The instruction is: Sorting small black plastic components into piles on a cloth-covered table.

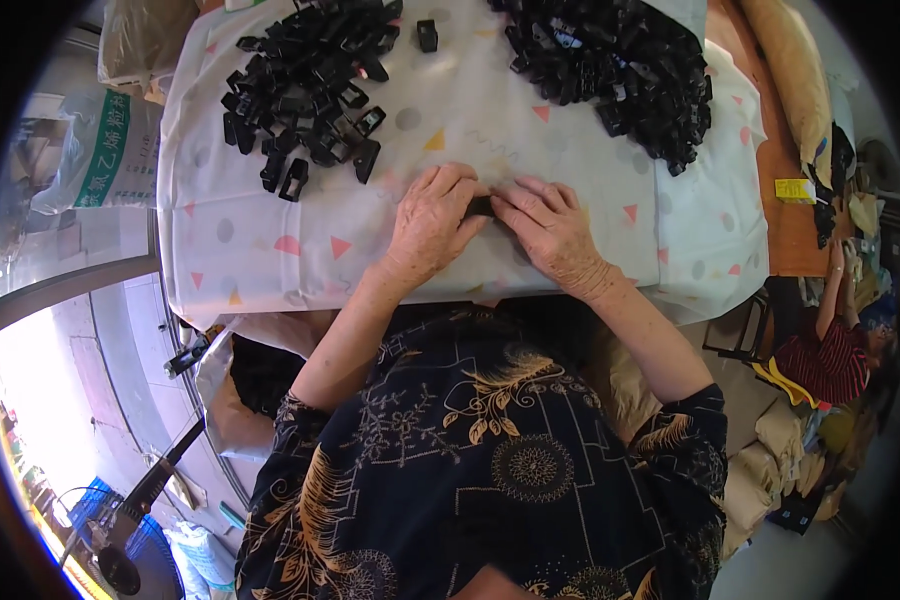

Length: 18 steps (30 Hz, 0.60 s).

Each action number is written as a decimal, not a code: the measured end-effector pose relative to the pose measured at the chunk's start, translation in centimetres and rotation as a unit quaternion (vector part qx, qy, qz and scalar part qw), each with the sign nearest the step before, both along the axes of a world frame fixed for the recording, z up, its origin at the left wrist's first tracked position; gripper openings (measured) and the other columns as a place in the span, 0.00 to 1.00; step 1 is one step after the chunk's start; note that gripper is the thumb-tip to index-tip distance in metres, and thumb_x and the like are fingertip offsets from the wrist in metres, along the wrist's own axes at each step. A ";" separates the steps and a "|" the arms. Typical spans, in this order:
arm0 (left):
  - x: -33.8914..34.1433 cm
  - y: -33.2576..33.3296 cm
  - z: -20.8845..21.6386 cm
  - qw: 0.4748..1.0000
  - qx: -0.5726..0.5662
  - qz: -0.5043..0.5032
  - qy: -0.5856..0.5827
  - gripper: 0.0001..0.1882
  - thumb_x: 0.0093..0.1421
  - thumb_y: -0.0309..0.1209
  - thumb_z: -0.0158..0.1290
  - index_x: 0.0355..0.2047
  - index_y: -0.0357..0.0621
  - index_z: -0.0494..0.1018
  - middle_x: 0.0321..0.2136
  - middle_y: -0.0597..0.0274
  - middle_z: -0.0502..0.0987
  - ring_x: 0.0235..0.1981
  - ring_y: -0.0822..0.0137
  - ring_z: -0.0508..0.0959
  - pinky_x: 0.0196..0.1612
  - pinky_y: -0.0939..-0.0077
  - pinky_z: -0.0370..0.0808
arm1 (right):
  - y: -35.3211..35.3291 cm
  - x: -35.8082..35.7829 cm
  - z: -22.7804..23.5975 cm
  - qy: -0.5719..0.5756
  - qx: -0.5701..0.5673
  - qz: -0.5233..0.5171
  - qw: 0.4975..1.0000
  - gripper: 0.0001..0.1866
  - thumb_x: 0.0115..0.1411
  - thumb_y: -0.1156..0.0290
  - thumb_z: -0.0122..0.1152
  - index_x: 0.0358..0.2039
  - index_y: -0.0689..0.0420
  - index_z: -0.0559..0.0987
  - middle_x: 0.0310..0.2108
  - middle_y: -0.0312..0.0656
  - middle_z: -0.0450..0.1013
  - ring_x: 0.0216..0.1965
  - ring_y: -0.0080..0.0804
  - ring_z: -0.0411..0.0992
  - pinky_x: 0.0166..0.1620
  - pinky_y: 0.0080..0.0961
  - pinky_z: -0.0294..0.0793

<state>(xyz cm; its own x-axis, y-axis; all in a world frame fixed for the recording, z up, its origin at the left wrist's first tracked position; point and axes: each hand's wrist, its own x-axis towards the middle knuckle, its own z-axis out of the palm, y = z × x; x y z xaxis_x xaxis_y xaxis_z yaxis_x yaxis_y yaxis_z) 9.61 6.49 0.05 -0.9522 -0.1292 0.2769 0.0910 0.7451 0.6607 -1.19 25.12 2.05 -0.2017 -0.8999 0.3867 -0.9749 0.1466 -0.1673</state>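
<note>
Between the fingertips of my left hand and my right hand is a small black plastic part, mostly hidden by the fingers. Both hands are closed on it, just above the patterned white tablecloth. Beyond my left hand lies a loose pile of black plastic parts, several with open square frames. A second, denser heap of black parts lies beyond my right hand. One single black part sits apart between the two piles.
A clear plastic bag with a green band stands left of the table. On the brown tabletop at the right is a small yellow box. Another person in a striped top sits farther right. A fan stands at lower left.
</note>
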 end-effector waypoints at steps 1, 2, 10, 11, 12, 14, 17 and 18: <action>0.1 -0.2 0.0 1.000 -0.007 0.003 0.005 0.18 0.48 0.28 0.64 0.40 0.44 0.75 0.44 0.60 0.72 0.49 0.56 0.72 0.51 0.61 0.70 | -0.1 -0.1 0.2 0.005 -0.007 0.003 1.000 0.23 0.50 0.76 0.64 0.49 0.56 0.80 0.50 0.38 0.74 0.51 0.37 0.71 0.52 0.34 0.68; 0.2 -0.5 0.0 1.000 -0.015 -0.014 0.018 0.18 0.50 0.31 0.64 0.42 0.45 0.74 0.44 0.59 0.72 0.47 0.55 0.74 0.49 0.60 0.72 | -0.1 -0.3 0.2 -0.066 -0.009 0.007 0.998 0.21 0.53 0.76 0.64 0.50 0.57 0.79 0.49 0.40 0.74 0.50 0.39 0.72 0.51 0.34 0.70; -10.0 -8.2 1.8 0.989 -0.097 0.111 0.020 0.19 0.60 0.35 0.56 0.50 0.46 0.68 0.48 0.48 0.71 0.42 0.44 0.79 0.41 0.53 0.78 | -3.3 -8.1 0.0 -0.119 -0.145 -0.200 0.962 0.20 0.61 0.72 0.62 0.54 0.56 0.73 0.37 0.49 0.74 0.32 0.50 0.76 0.34 0.39 0.77; -12.0 -9.5 1.7 0.981 -0.123 0.142 0.042 0.19 0.60 0.34 0.56 0.50 0.46 0.68 0.48 0.47 0.71 0.42 0.43 0.79 0.42 0.53 0.78 | -3.9 -9.0 -0.9 -0.072 -0.086 -0.237 0.965 0.19 0.61 0.70 0.63 0.53 0.55 0.73 0.37 0.49 0.73 0.32 0.51 0.76 0.33 0.41 0.77; -13.8 -10.6 1.3 0.980 -0.125 0.147 0.049 0.19 0.60 0.34 0.56 0.50 0.46 0.68 0.48 0.47 0.71 0.42 0.43 0.79 0.42 0.53 0.78 | -4.3 -9.6 -1.5 -0.024 -0.027 -0.273 0.961 0.19 0.61 0.68 0.63 0.52 0.53 0.72 0.36 0.48 0.73 0.32 0.52 0.76 0.33 0.43 0.77; -16.3 -11.9 0.5 0.960 -0.163 0.203 -0.106 0.16 0.59 0.31 0.54 0.47 0.43 0.70 0.46 0.47 0.72 0.42 0.46 0.78 0.45 0.53 0.76 | -5.5 -9.4 -2.2 -0.030 -0.035 -0.283 0.958 0.16 0.60 0.67 0.63 0.47 0.51 0.73 0.37 0.47 0.73 0.34 0.53 0.76 0.34 0.44 0.78; -17.0 -10.4 0.1 0.963 -0.148 0.193 -0.112 0.14 0.58 0.30 0.54 0.44 0.43 0.70 0.45 0.50 0.74 0.43 0.48 0.78 0.45 0.52 0.76 | -5.0 -9.6 -3.4 -0.035 -0.057 -0.314 0.947 0.16 0.59 0.68 0.64 0.46 0.51 0.72 0.36 0.46 0.72 0.34 0.51 0.76 0.34 0.43 0.77; -16.7 -10.1 -0.4 0.964 -0.146 0.190 -0.114 0.14 0.58 0.30 0.54 0.44 0.43 0.70 0.45 0.50 0.74 0.43 0.48 0.78 0.45 0.52 0.76 | -4.7 -9.8 -3.4 -0.036 -0.054 -0.316 0.946 0.16 0.59 0.68 0.64 0.46 0.51 0.72 0.36 0.46 0.72 0.34 0.51 0.76 0.34 0.43 0.77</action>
<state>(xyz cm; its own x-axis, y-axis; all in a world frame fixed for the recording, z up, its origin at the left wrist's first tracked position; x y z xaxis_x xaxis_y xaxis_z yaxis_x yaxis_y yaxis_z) -7.12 -3.63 -0.40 -0.8918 -0.4289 0.1443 -0.3478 0.8536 0.3879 -10.98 20.43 -1.35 -0.7158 -0.5466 0.4347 -0.6837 0.6753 -0.2767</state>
